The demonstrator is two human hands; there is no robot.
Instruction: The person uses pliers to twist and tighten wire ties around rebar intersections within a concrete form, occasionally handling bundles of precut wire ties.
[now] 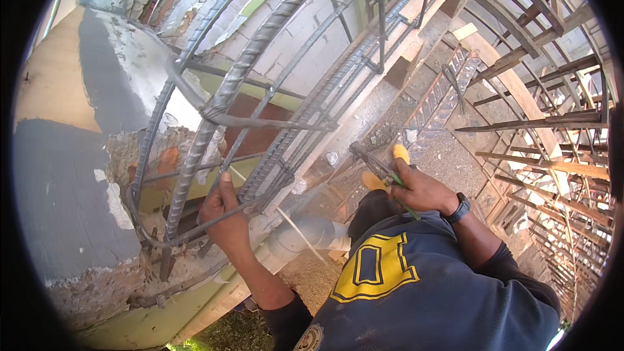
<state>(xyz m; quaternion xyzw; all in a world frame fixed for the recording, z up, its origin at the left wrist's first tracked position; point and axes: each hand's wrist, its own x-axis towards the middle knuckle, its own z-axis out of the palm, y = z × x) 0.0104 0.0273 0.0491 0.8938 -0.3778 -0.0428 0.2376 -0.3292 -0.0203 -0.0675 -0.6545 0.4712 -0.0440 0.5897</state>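
Observation:
A cage of ribbed steel rebar tied with bent stirrups slants up from the broken wall end toward the upper right. At its near end my left hand is closed around the cage, thumb up against a thin bar; part of the fingers is hidden behind the steel. Farther right, my right hand grips green-handled pincers. Their metal jaws point to the upper left, apart from the cage. Whether the jaws hold wire is too small to tell. Below the hand show two yellow shoe tips.
Grey-painted masonry with a crumbled edge stands at left. A grey pipe runs under the cage. Far below lie boards and a ladder-like frame. Timber scaffolding fills the right side. A pale block wall rises behind the rebar.

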